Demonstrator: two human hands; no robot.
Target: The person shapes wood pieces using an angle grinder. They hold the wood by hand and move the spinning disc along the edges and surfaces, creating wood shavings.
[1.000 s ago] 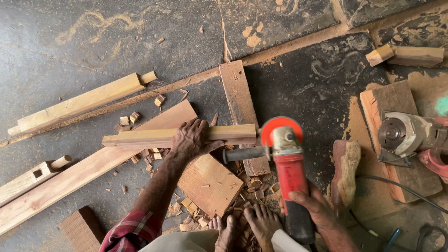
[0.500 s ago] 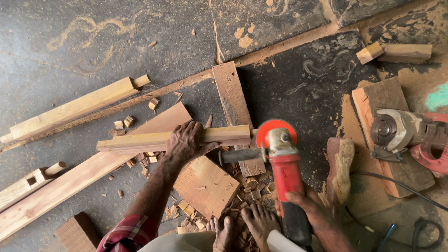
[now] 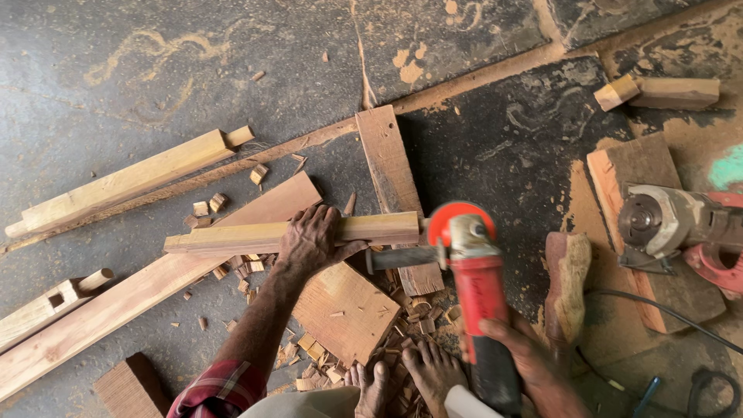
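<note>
Two hands at work on floor [image 3: 116, 93]: left hand [image 3: 309, 240] pressed flat, fingers spread over pale wood strip [image 3: 232, 236] lying across plank [image 3: 395, 186]; right hand [image 3: 526, 360] clenched around red angle grinder [image 3: 480, 286], disc at strip's end.

Left hand [image 3: 311, 241] — palm down, fingers spread and curled forward, thumb out to the right; forearm runs back toward the near edge, a red plaid sleeve at the elbow. Right hand [image 3: 525, 358] low at the near right — fingers wrapped tight in a closed grip, wrist bent inward. Bare feet between them, toes pointing far.
</note>
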